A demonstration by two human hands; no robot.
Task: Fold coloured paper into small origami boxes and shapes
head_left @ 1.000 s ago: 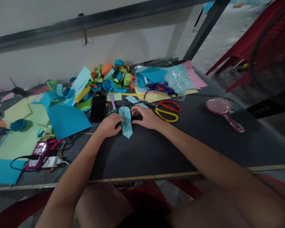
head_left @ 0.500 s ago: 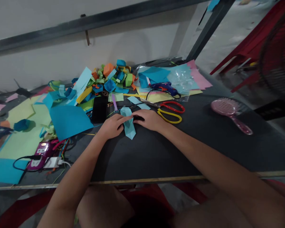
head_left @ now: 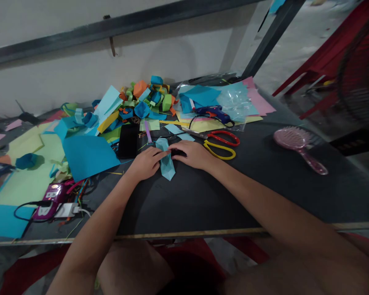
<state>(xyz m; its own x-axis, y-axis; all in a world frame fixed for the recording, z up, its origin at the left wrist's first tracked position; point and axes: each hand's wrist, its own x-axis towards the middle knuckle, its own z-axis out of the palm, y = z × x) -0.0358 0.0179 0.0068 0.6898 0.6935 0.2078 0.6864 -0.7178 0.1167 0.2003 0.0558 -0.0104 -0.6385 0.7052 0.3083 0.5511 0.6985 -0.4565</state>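
Note:
A folded piece of light blue paper (head_left: 167, 169) lies on the dark table, creased and pointed at its near end. From its left side my left hand (head_left: 146, 164) grips it, the index finger stretched across the paper and the thumb bent close to its edge. My right hand (head_left: 189, 154) pinches the right edge, fingertips meeting the left index finger there. Just beyond sit a second light blue paper strip (head_left: 181, 132) and scissors with one red and one yellow handle (head_left: 220, 157). A black phone (head_left: 128, 141) rests left of the paper.
Folded paper pieces (head_left: 140, 89) are heaped at the back against the wall. A blue glue gun (head_left: 215, 112) lies on coloured sheets to the right, with a pink hairbrush (head_left: 292, 138) farther right. On the left are blue paper (head_left: 89, 155) and a purple device (head_left: 51, 200) with cables.
Both hands keep hold of the light blue paper in nearly the same place. Only a very slight shift of the view and fingers shows.

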